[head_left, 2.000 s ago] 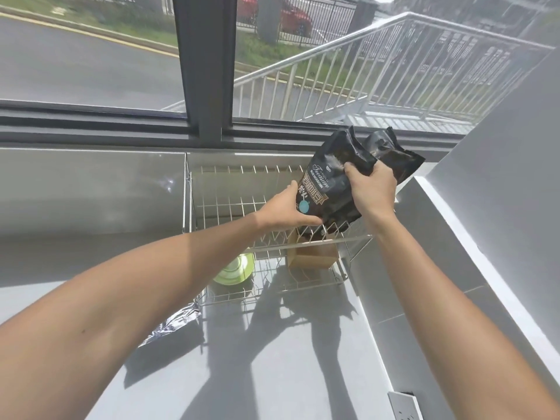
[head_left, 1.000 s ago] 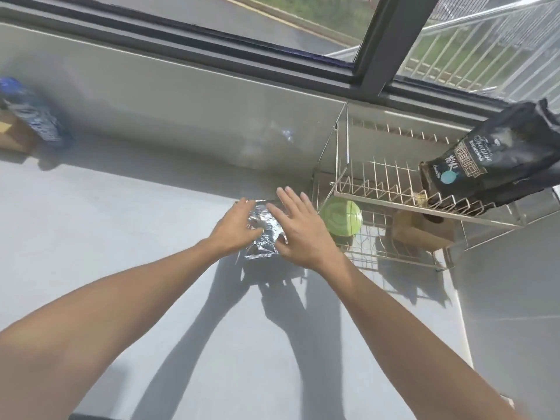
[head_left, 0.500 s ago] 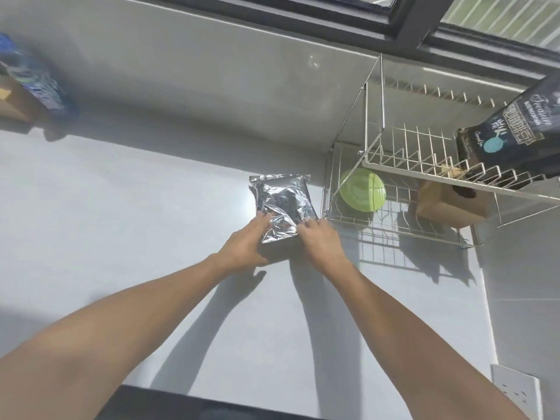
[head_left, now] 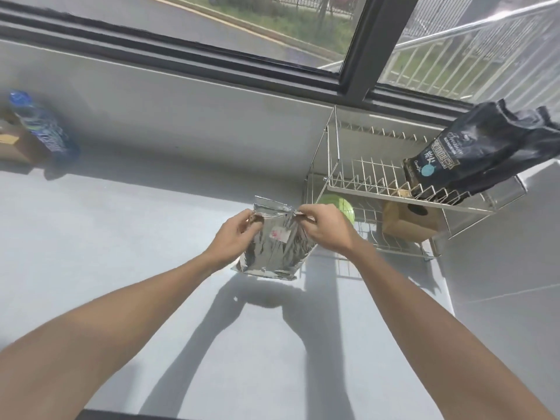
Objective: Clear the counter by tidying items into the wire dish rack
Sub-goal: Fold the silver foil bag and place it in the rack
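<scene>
A crinkled silver foil pouch point(head_left: 274, 253) hangs above the grey counter, held by its top edge. My left hand point(head_left: 235, 234) pinches the top left corner and my right hand point(head_left: 322, 227) pinches the top right corner. Just to the right stands the two-tier wire dish rack point(head_left: 360, 177). A black coffee bag point(head_left: 472, 156) lies on its upper tier. On the lower tier sit a green round dish point(head_left: 341, 206) and a brown cardboard box point(head_left: 409, 221).
At the far left of the counter point(head_left: 121, 237), a blue packet point(head_left: 45, 131) leans on a brown box point(head_left: 9, 144) against the back wall. A window with a dark frame point(head_left: 360, 53) runs behind. A grey wall point(head_left: 515, 268) closes the right side.
The black bag was set on the rack's upper tier. Both hands then moved left to the foil pouch on the counter and have lifted it upright by its top corners.
</scene>
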